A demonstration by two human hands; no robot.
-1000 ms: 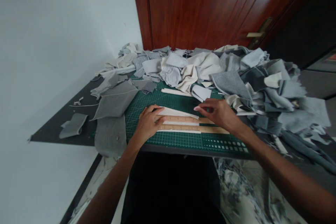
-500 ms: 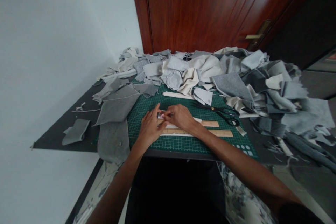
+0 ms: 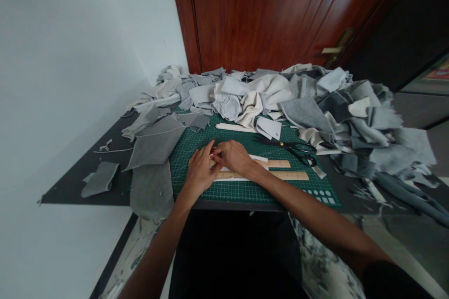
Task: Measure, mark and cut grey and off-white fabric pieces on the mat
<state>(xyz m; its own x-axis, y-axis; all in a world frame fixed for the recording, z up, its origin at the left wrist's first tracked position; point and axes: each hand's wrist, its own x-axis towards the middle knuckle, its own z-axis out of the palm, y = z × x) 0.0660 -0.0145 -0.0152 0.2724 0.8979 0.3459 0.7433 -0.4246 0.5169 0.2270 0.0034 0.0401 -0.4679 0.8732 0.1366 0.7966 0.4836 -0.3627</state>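
Observation:
My left hand (image 3: 202, 168) lies over the left end of a wooden ruler and a white strip (image 3: 258, 158), its thumb and fingers closed around that end. Against it, my right hand (image 3: 234, 157) has its fingertips pinched together at the strip's end, between my left thumb and forefinger. The pinched spot is mostly hidden by my fingers. From under my right hand the upper wooden ruler (image 3: 279, 163) sticks out along the white strip. Nearer me a second wooden ruler (image 3: 289, 175) lies parallel on the green cutting mat (image 3: 238, 192).
Black-handled scissors (image 3: 289, 145) lie right of my hands, beside a folded white piece (image 3: 269, 127). Grey and cream cloth scraps (image 3: 273, 88) heap along the back and right. Grey cloth (image 3: 151, 189) hangs over the front edge at left.
My right fingertips have drawn in closer against my left hand, and a small pinkish spot between them is now covered. The view has shifted slightly.

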